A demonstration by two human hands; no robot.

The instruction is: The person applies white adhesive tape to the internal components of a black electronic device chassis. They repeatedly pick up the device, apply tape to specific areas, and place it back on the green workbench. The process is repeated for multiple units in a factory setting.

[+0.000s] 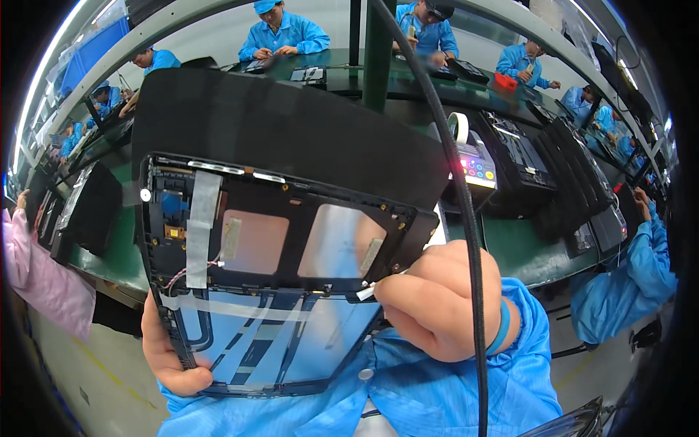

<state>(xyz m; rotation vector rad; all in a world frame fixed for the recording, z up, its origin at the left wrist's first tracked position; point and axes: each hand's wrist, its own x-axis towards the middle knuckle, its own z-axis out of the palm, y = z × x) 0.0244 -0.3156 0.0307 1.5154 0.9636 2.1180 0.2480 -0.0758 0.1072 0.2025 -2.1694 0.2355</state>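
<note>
My left hand (175, 357) grips the lower left edge of an opened tablet housing (295, 237), thumb on top and fingers behind it. The housing has a black frame, two shiny battery recesses, a grey tape strip (202, 233) and thin twisted wires at the left. Its lower part (269, 339) is a glossy panel reflecting blue. At the housing's right edge, my right hand (440, 302) is closed in a pinch on a small white strip (366, 293); its other fingers are curled. Behind the housing's top edge stands a large black tray (284, 120).
A black cable (466, 189) hangs down in front of my right hand. On the green bench (520, 244) stand a small device with lit buttons (477, 171), a tape roll (458, 128) and stacked black trays (517, 160). More trays (91, 207) stand left. Co-workers sit around.
</note>
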